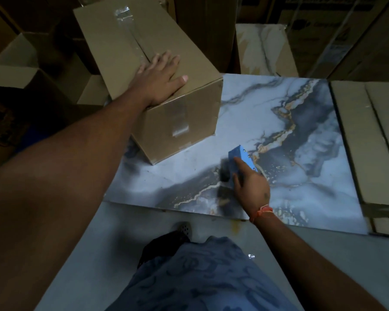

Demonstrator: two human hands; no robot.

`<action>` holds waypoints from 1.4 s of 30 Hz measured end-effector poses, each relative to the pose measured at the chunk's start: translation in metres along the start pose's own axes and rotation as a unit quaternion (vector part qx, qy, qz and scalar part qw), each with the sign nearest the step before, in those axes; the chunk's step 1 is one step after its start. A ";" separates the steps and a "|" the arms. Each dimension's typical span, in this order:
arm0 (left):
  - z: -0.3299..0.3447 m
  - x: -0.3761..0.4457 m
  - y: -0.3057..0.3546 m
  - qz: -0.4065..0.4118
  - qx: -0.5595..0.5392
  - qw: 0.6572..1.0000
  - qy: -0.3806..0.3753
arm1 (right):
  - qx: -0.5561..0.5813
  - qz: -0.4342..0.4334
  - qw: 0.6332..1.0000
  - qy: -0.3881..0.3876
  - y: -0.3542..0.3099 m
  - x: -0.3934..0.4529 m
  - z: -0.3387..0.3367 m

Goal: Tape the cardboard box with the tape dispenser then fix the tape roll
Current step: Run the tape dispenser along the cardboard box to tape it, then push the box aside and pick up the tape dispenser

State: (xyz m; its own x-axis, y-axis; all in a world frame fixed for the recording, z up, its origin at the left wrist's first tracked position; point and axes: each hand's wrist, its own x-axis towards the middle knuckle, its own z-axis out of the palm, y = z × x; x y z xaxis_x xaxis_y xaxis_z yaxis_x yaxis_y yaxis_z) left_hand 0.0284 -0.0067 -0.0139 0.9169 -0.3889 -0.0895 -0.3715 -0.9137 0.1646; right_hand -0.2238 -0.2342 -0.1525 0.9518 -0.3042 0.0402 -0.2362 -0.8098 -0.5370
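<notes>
Cardboard box (166,90) sits at the marble worktop's (290,122) far left corner, the left hand (160,79) pressed flat, fingers spread, on its taped top. Near the front edge, the right hand (249,185) grips the blue tape dispenser (239,163), blurred.

Brown cardboard box (144,63), blue tape dispenser (241,161), blue-grey marbled slab (279,122) with gold veins

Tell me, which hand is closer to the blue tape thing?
Right. The right hand is on the blue tape dispenser, fingers around it on the marble slab. The left hand lies flat on the cardboard box, apart from the dispenser.
</notes>
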 end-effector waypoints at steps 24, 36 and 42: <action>-0.003 -0.003 -0.001 -0.005 0.001 1.000 -0.004 | -0.251 0.106 0.962 0.000 0.033 0.009 0.014; -0.030 0.009 -0.036 0.125 0.075 0.989 -0.017 | 0.160 -0.043 0.984 0.069 -0.167 0.007 0.016; -0.010 0.011 -0.048 0.148 0.050 0.987 -0.028 | 0.255 -0.032 0.960 0.114 -0.230 0.035 0.049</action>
State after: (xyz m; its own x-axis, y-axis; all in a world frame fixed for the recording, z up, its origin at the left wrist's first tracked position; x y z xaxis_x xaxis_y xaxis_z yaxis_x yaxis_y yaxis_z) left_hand 0.0576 0.0340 -0.0129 0.7570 -0.6446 -0.1071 -0.6377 -0.7646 0.0940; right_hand -0.1259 -0.0336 -0.0689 0.8801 -0.4108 0.2380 0.0026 -0.4970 -0.8677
